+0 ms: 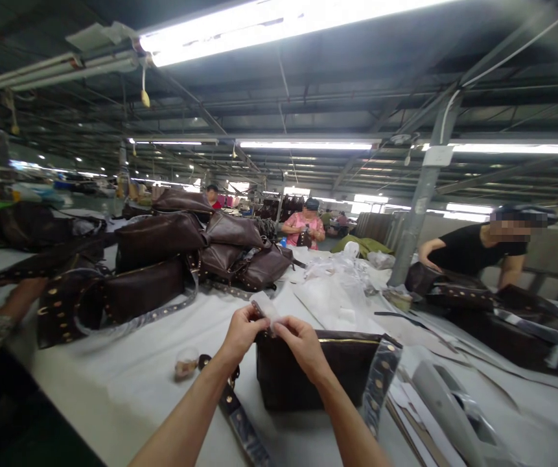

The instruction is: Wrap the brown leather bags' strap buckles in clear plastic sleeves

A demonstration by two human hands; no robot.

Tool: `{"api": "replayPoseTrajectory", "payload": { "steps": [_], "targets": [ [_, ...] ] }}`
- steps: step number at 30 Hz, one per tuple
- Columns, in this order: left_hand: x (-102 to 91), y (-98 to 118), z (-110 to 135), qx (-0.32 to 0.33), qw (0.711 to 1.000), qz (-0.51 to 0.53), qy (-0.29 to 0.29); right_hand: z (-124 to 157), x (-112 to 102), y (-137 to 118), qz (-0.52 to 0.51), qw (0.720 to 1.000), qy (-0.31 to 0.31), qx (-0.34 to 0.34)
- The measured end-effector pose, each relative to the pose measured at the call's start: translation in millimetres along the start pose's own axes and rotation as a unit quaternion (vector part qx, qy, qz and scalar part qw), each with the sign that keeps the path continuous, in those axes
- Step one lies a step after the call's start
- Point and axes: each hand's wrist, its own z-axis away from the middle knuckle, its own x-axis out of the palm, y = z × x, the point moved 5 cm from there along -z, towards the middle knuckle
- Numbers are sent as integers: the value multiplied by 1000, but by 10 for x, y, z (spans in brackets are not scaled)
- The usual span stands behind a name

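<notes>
My left hand (241, 331) and my right hand (302, 344) are raised together over a dark brown bag (317, 373) that stands upright on the white table (127, 370). Both hands pinch a small clear plastic packet (266, 306) between fingertips, just above the bag's gold zip edge. The bag's studded strap (240, 415), wrapped in clear film, trails toward me on the table. A second film-wrapped studded strap (378, 383) hangs at the bag's right side.
A heap of brown studded bags (172, 259) lies at the back left. Loose plastic sheets (341, 285) lie beyond my hands. A person in black (473, 250) bends over bags at right, by a steel post (419, 207). Another person's arm (21, 295) reaches in at left.
</notes>
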Motion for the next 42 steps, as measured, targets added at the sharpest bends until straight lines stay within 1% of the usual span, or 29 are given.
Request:
{"api": "replayPoseTrajectory", "payload": {
  "steps": [2, 4, 6, 8, 14, 20, 23, 26, 29, 31, 32, 36, 39, 42],
  "targets": [
    [-6, 5, 5, -11, 1000, 9, 3, -1, -5, 0, 57, 998, 12, -18],
    [2, 22, 9, -15, 1000, 13, 5, 12, -10, -1, 108, 992, 39, -43],
    [20, 49, 9, -14, 1000, 15, 3, 33, -14, -4, 139, 986, 63, -64],
    [39, 77, 5, -12, 1000, 15, 2, 53, -14, -9, 150, 983, 71, -78],
    [65, 95, -6, -15, 1000, 20, 5, 80, 7, -38, 151, 981, 68, -97],
    [44, 105, 8, -20, 999, 20, 14, 116, 55, 46, 176, 971, 120, -108],
    [36, 134, 4, -21, 999, 21, 14, 136, 61, 74, 158, 975, 121, -103],
    [44, 141, -13, -25, 999, 24, 9, 129, 35, 63, 100, 984, 125, -77],
    [49, 119, -24, -30, 999, 27, 7, 97, 47, 36, 86, 989, 104, -57],
    [35, 100, -22, -34, 999, 28, 10, 81, 74, 24, 96, 990, 85, -57],
    [25, 94, -20, -35, 999, 29, 10, 79, 82, 27, 96, 990, 84, -56],
    [-25, 91, -31, -46, 998, 36, -7, 93, 94, 78, 81, 989, 114, -50],
    [-67, 105, -79, -48, 998, 46, -22, 103, 121, 112, 70, 989, 117, -61],
    [-83, 118, -138, -42, 997, 62, -37, 107, 133, 136, 33, 990, 118, -76]
  ]
}}
